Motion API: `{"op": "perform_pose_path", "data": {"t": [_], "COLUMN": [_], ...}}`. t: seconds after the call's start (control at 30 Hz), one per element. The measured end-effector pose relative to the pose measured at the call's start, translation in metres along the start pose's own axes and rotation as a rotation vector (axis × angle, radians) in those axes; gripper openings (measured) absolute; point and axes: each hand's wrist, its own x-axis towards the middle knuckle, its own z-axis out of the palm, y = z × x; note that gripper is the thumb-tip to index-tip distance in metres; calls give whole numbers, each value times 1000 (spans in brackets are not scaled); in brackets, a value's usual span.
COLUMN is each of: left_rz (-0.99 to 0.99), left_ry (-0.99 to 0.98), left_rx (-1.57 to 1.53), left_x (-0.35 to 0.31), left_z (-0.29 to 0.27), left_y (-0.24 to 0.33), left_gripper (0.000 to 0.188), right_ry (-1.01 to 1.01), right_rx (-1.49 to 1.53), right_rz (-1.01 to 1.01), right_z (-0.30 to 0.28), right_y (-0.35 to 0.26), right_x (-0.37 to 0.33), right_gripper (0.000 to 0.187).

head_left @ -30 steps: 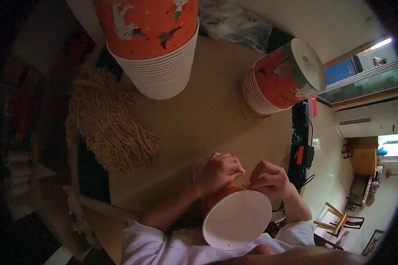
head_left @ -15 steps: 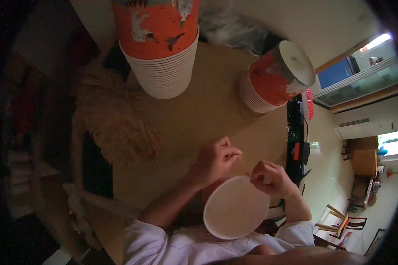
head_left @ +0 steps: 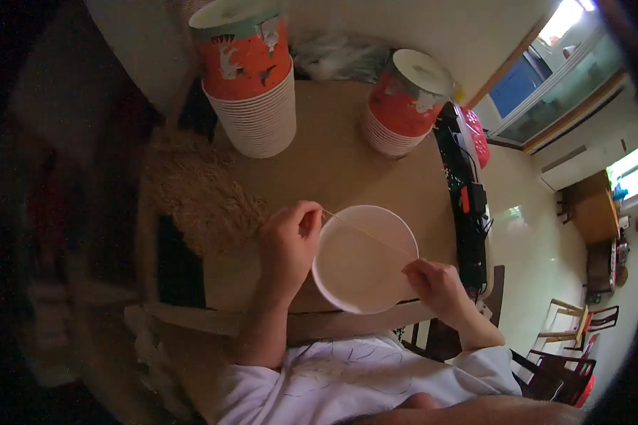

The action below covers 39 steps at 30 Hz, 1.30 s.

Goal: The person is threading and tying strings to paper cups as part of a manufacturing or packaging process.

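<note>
A white paper bucket [head_left: 361,265] with a round rim faces up between my hands, near the front of the table. A thin pale string [head_left: 368,232] runs taut across it. My left hand [head_left: 293,237] pinches the string's far-left end beside the bucket's upper left rim. My right hand [head_left: 436,283] is closed at the right rim, fingers pinched where the string arrives. Whether the right fingers also grip the rim cannot be made out. On the left of the table lies a tangled bundle of brown strings [head_left: 205,202].
A tall stack of nested orange-and-white paper buckets [head_left: 252,99] stands at the back left, a shorter stack [head_left: 404,103] at the back right. Clear plastic wrapping [head_left: 340,57] lies behind them. Along the right edge are a black power strip [head_left: 475,205] and a red item [head_left: 475,134].
The bucket has moved farther onto the table and its round face shows more fully. My hands have spread apart, drawing the string across it. The head view has shifted.
</note>
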Motion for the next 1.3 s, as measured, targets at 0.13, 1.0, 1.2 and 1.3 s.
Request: {"op": "perform_pose_path", "data": {"t": [0.13, 1.0, 1.2, 1.3], "left_rz": [-144, 522, 448, 506], "left_ry": [-1, -187, -463, -428], "left_rx": [-193, 78, -98, -125], "left_x": [-11, -98, -112, -120], "left_z": [6, -2, 1, 10], "left_y": [16, 74, 75, 77], "left_gripper": [7, 15, 17, 17], "right_ry": [-213, -559, -298, -244], "right_rx": [-16, 1012, 1188, 1367], "right_rz": [82, 87, 275, 222], "right_z": [5, 11, -4, -11], "right_y": [-11, -37, -55, -57], "right_x": [-24, 24, 46, 57], "right_gripper": [10, 18, 12, 11]}}
